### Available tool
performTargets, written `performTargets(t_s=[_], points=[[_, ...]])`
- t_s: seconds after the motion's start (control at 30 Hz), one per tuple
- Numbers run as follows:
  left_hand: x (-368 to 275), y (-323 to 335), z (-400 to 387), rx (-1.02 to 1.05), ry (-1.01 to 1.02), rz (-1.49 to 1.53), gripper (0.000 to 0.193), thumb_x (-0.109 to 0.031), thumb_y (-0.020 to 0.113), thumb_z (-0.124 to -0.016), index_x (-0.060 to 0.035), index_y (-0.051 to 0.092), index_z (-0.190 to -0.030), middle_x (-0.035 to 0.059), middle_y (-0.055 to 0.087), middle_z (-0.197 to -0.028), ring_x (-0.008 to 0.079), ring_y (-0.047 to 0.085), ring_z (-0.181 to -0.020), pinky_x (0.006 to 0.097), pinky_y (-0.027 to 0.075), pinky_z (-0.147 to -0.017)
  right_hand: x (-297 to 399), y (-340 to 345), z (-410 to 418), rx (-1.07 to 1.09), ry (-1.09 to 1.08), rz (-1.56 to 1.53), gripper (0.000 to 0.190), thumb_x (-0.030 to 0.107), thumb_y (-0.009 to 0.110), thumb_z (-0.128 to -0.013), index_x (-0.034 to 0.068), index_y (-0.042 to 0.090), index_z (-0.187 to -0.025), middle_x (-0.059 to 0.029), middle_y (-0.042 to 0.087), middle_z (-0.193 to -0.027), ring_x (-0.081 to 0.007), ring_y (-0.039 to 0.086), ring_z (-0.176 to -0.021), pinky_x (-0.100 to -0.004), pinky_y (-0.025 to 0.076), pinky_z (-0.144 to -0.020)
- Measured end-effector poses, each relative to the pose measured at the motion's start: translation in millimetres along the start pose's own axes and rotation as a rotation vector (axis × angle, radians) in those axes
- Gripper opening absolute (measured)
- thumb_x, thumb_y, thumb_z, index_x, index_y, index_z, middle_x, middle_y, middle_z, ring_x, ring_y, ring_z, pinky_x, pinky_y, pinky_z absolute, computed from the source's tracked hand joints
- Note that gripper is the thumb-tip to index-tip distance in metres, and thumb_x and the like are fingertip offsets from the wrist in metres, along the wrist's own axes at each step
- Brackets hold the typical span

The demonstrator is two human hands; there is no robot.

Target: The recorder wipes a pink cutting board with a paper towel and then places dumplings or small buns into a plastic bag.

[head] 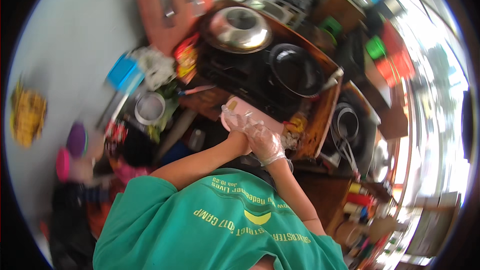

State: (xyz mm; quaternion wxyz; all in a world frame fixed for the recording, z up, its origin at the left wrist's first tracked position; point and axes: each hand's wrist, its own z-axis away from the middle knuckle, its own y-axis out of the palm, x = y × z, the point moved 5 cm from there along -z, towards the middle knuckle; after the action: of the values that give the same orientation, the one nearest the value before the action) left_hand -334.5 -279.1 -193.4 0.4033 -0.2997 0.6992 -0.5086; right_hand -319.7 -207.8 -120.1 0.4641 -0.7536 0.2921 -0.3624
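Both my hands meet over a pink cutting board (268, 116) at the front edge of the stove. My left hand (237, 123) wears clear plastic film with loose, crumpled ends around the fingers. Against it lies my right hand (264, 141), in a clear disposable plastic glove that bunches at the wrist. Overlap and blur hide how the fingers are bent and whether they grip the film. A small tan patch (232, 105) shows at the board's far left end.
Beyond the board stands a black two-burner stove (232, 71), bearing a domed metal lid (240, 30) and a black frying pan (296, 70). To the left are a white bowl (150, 108) and a blue container (125, 73). A wooden ledge (328, 120) runs along the right.
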Motion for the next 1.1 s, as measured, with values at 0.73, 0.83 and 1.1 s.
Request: performTargets(t_s=[0.73,0.83,1.1], points=[[-2.9,59.1,324.7,-0.067,-0.906,0.335,0.039,-0.043,0.061,-0.079,-0.0136,0.070,-0.104,0.0154,0.070,-0.104,0.0367,0.067,-0.096,0.0542,0.052,-0.082,177.5,31.6,132.7,0.672,-0.839,-0.698,0.009,0.012,0.071,-0.082,0.005,0.069,-0.089,-0.0119,0.068,-0.084,-0.0311,0.067,-0.080,-0.0401,0.054,-0.071],[23.9,56.4,392.2,-0.201,-1.160,0.325,0.032,-0.040,0.063,-0.079,-0.0139,0.074,-0.094,0.0168,0.070,-0.091,0.0357,0.068,-0.090,0.0463,0.055,-0.078,171.8,28.2,125.7,0.674,-0.763,-0.766,0.011,0.013,0.073,-0.083,0.005,0.069,-0.088,-0.0120,0.070,-0.086,-0.0313,0.068,-0.080,-0.0392,0.055,-0.072],[183.9,153.0,584.8,-0.110,-1.568,-0.021,0.018,-0.017,0.063,-0.078,-0.0061,0.073,-0.087,0.0205,0.070,-0.097,0.0346,0.070,-0.092,0.0444,0.057,-0.079,129.4,75.7,95.3,0.722,-0.473,-0.653,0.010,0.012,0.076,-0.081,0.005,0.070,-0.085,-0.0121,0.071,-0.082,-0.0309,0.068,-0.073,-0.0390,0.056,-0.066]])
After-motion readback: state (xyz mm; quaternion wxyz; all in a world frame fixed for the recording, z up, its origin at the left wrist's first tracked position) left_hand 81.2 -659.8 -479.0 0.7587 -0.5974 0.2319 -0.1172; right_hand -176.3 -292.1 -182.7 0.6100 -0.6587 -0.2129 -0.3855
